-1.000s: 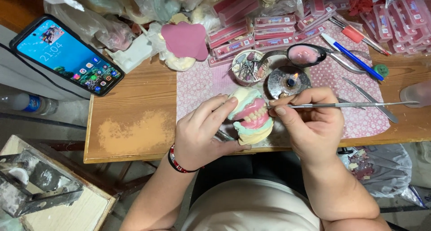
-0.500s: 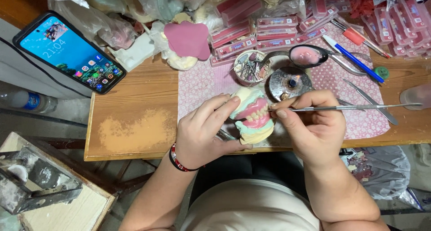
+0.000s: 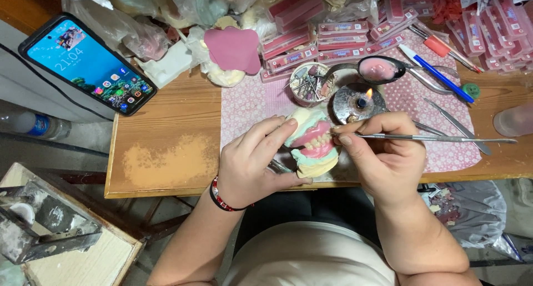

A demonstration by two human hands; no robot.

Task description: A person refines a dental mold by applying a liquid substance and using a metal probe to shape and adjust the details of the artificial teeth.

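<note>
My left hand (image 3: pixel 252 158) grips a dental model (image 3: pixel 312 143) made of cream and pale green plaster with pink wax gums and small teeth, held just above the table's front edge. My right hand (image 3: pixel 383 152) pinches a long thin metal instrument (image 3: pixel 438 138), its tip touching the model's pink wax on the right side; the handle points right. Just behind the model a small metal burner (image 3: pixel 358 103) shows a lit flame.
A pink patterned cloth (image 3: pixel 252 105) covers the wooden table (image 3: pixel 166 147). On it lie a tin of burs (image 3: pixel 308 86), a spoon with pink wax (image 3: pixel 380 69), a blue pen (image 3: pixel 436 72), metal tools and several pink tooth strips. A smartphone (image 3: pixel 86 66) rests at left.
The model has tilted slightly in my left hand, and the instrument tip has shifted a little along the pink wax. Both hands remain in place.
</note>
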